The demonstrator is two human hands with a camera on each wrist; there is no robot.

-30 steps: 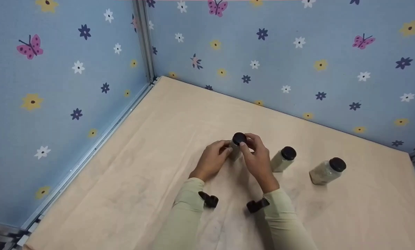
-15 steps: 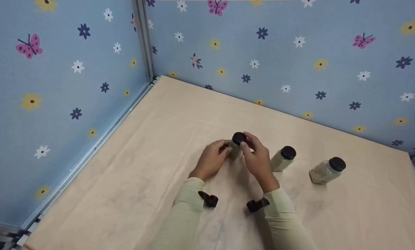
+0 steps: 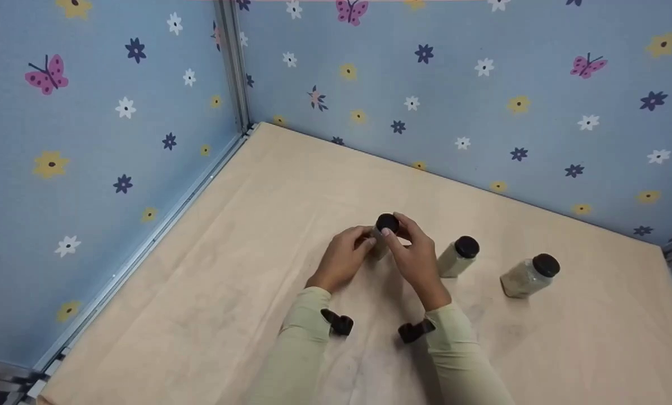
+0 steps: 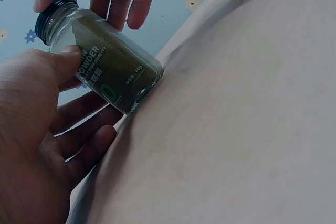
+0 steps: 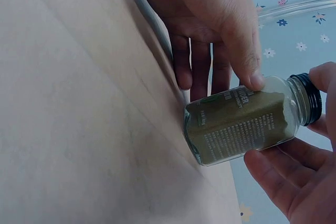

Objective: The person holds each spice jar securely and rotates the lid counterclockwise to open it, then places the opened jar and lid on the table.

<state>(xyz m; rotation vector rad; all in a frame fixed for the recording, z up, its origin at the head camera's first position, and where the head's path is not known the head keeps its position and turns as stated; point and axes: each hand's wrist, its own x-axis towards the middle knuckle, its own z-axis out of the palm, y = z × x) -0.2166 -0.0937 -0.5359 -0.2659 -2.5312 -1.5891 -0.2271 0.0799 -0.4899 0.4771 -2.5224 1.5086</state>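
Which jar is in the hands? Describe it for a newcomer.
On the beige-covered table, find the left hand and right hand near the centre of the head view. Between them is the leftmost black-lidded jar, containing greenish-brown powder; unlike the middle jar and rightmost jar, it is held.

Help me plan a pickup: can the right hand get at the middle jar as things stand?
Probably not while the right hand grips the black lid of the left jar. Once freed, likely yes: the middle jar stands close beside it, nothing visible between.
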